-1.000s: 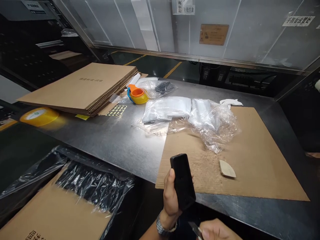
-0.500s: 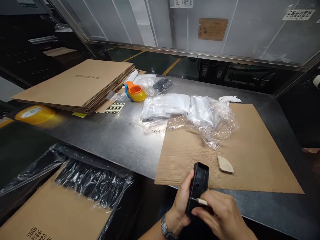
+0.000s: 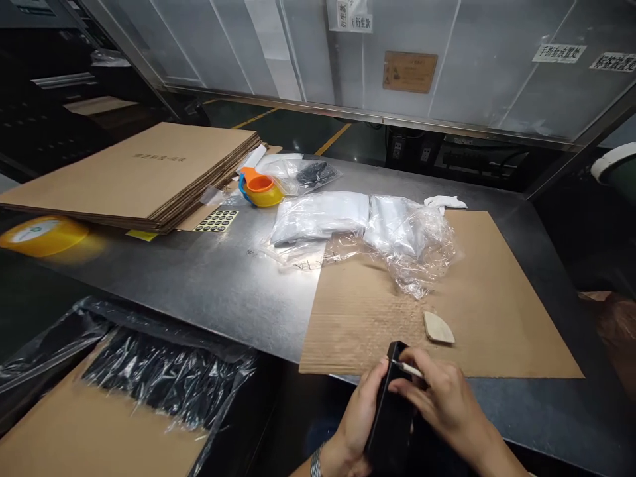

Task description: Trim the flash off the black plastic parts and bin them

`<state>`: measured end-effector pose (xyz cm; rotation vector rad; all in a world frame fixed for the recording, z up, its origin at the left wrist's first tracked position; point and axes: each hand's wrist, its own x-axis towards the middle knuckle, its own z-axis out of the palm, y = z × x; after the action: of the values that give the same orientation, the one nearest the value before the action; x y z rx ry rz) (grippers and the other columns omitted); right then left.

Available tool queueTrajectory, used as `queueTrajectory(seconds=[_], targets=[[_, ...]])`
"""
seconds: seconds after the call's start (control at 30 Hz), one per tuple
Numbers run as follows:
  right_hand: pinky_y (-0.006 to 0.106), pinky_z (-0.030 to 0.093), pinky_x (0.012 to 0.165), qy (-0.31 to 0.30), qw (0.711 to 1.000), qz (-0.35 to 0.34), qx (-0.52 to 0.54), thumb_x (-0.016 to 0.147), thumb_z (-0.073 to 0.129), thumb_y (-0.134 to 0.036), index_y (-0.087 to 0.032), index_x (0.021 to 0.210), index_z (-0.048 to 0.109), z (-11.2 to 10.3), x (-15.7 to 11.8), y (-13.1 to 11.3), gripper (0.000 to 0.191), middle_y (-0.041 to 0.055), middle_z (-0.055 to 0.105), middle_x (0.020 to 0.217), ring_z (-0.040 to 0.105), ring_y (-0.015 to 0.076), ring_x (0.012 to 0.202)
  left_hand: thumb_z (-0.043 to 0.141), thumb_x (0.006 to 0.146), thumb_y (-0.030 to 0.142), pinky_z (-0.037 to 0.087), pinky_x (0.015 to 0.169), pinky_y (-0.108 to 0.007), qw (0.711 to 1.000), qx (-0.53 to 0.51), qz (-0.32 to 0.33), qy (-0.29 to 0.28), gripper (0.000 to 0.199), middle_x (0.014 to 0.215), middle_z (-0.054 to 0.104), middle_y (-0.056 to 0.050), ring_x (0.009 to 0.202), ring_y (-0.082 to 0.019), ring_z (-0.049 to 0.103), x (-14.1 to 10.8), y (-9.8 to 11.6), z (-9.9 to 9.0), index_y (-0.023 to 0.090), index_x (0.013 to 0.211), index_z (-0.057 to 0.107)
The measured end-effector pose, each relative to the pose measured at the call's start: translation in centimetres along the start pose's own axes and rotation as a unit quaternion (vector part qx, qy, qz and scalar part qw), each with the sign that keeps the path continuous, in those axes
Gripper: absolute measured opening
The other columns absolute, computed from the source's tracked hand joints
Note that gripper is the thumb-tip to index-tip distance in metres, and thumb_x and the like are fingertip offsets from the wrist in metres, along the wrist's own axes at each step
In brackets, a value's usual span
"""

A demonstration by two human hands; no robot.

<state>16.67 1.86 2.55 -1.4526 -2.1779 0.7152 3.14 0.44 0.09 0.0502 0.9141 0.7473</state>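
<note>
My left hand [image 3: 362, 417] is closed around a long black plastic part [image 3: 390, 424], held tilted just off the table's front edge. Pinched in my right hand [image 3: 442, 391] is a slim tool with a whitish handle [image 3: 411, 370] and a thin metal tip. That tip meets the black part's rim near its upper end, close to my left thumb. My right fingers hide part of the handle and of the black part. Beyond my hands, a pale wedge-shaped block [image 3: 438, 328] lies on a flat cardboard sheet [image 3: 497, 298].
Plastic-wrapped white packets [image 3: 322, 215] lie on the metal table [image 3: 223, 291] behind the cardboard. Left of them are an orange-and-yellow tape dispenser [image 3: 262, 189], a sticker sheet [image 3: 217, 220], stacked cardboard [image 3: 134, 165] and a yellow tape roll [image 3: 44, 235]. A plastic-lined box [image 3: 163, 371] stands front left.
The tool tip has moved from the lower side of the black part to its upper end. The black part now tilts more away, and the view has shifted slightly right.
</note>
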Motion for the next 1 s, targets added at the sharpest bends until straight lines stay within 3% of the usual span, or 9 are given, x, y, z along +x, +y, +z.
queueTrajectory(seconds=[0.1,0.33,0.47,0.57,0.63,0.7,0.83,1.0], targets=[[0.021,0.046,0.053,-0.022,0.999,0.013,0.036,0.082,0.059,-0.038,-0.018,0.119,0.053,-0.5,0.4,0.6,0.042,0.0012,0.068,0.074,0.062,0.0135,0.057,0.049,0.08,0.055,0.038,0.036,-0.023,0.999,0.046,-0.021,-0.006,0.046,0.054,0.063,-0.005,0.036,-0.015,0.055,-0.1,0.0,0.0,0.012,0.09,0.062],[0.026,0.049,0.07,-0.01,0.997,0.012,0.079,0.083,0.058,-0.029,-0.014,0.108,0.063,-1.5,1.2,1.0,0.03,0.0086,0.071,0.092,0.066,0.0191,0.079,0.046,0.079,0.058,0.039,0.036,-0.022,0.995,0.088,-0.05,-0.02,0.047,0.054,0.063,-0.007,0.037,-0.014,0.055,-0.2,0.2,-0.6,0.013,0.082,0.06],[0.022,0.043,0.064,-0.022,0.994,0.001,0.106,0.09,0.045,-0.026,-0.018,0.088,0.066,-2.2,1.5,1.1,0.023,0.0024,0.068,0.075,0.062,0.0137,0.069,0.042,0.081,0.058,0.038,0.037,-0.021,0.992,0.111,-0.057,-0.03,0.05,0.053,0.063,-0.007,0.038,-0.013,0.054,-0.7,0.4,-0.3,0.012,0.076,0.061],[0.021,0.035,0.054,-0.037,0.989,0.012,0.139,0.09,0.044,-0.027,-0.017,0.064,0.057,-2.3,1.8,1.3,0.032,-0.0033,0.051,0.057,0.049,0.0091,0.054,0.042,0.082,0.056,0.037,0.036,-0.02,0.991,0.113,-0.065,-0.019,0.049,0.052,0.062,-0.006,0.037,-0.012,0.054,-1.1,0.7,0.0,0.012,0.073,0.061],[0.021,0.031,0.05,-0.028,0.986,0.037,0.16,0.091,0.041,-0.03,-0.017,0.057,0.051,-1.9,1.8,1.6,0.038,-0.0044,0.043,0.052,0.042,0.0082,0.05,0.041,0.083,0.055,0.037,0.035,-0.02,0.991,0.113,-0.074,-0.02,0.05,0.052,0.062,-0.006,0.037,-0.012,0.053,-1.1,0.8,0.0,0.011,0.072,0.062],[0.021,0.032,0.049,-0.014,0.983,0.058,0.172,0.092,0.04,-0.033,-0.016,0.064,0.056,-1.5,1.7,1.9,0.037,-0.0032,0.046,0.055,0.043,0.0091,0.052,0.036,0.085,0.055,0.037,0.034,-0.02,0.99,0.111,-0.088,-0.02,0.054,0.051,0.061,-0.007,0.036,-0.012,0.053,-1.0,0.8,-0.2,0.01,0.07,0.062],[0.023,0.039,0.059,-0.02,0.989,0.048,0.142,0.085,0.055,-0.036,-0.017,0.1,0.062,-1.2,1.1,1.9,0.025,0.0021,0.064,0.08,0.053,0.0124,0.062,0.029,0.086,0.056,0.037,0.033,-0.019,0.989,0.107,-0.106,-0.009,0.061,0.051,0.06,-0.007,0.035,-0.011,0.052,-0.6,0.8,-0.7,0.008,0.067,0.061],[0.023,0.038,0.062,-0.058,0.994,0.0,0.088,0.087,0.054,-0.036,-0.02,0.09,0.063,-1.7,1.0,1.5,0.019,0.0015,0.064,0.075,0.057,0.0142,0.069,0.03,0.086,0.056,0.038,0.032,-0.018,0.985,0.128,-0.114,-0.015,0.059,0.052,0.061,-0.007,0.036,-0.012,0.054,-0.7,0.8,-0.6,0.008,0.07,0.061]])
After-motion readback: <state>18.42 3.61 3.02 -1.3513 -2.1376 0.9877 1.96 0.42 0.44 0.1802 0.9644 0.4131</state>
